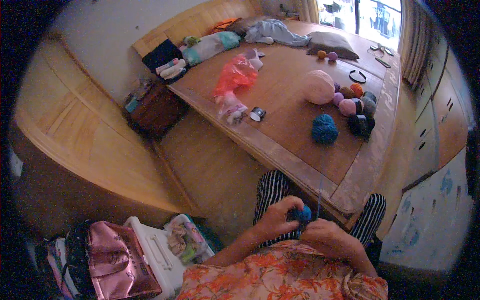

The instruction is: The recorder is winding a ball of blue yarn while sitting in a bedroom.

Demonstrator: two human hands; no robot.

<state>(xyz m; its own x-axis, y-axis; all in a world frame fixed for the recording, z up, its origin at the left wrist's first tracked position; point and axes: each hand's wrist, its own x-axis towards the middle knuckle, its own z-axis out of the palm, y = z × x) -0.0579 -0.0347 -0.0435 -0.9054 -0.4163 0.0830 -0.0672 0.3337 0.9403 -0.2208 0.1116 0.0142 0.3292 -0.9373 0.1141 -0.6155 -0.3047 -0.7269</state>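
Observation:
Above my lap, my left hand [279, 218] curls round a small ball of blue yarn [303, 214]. My right hand [322, 233] is closed close beside it, fingers bent inward. From between the hands a thin blue strand [319, 195] rises toward the bed's near edge, and my right fingers seem to pinch it. A larger dark-blue yarn ball [324, 129] lies on the bed mat, beyond the strand. Both hands are apart from the bed. My right fingertips are partly hidden.
On the brown bed mat [280, 80] sit a big pale-pink yarn ball [319, 87], several smaller coloured balls [347, 107], a black headband [357, 76] and a red plastic bag [236, 75]. A white drawer box [159, 252] and a shiny pink bag [120, 260] stand at my left.

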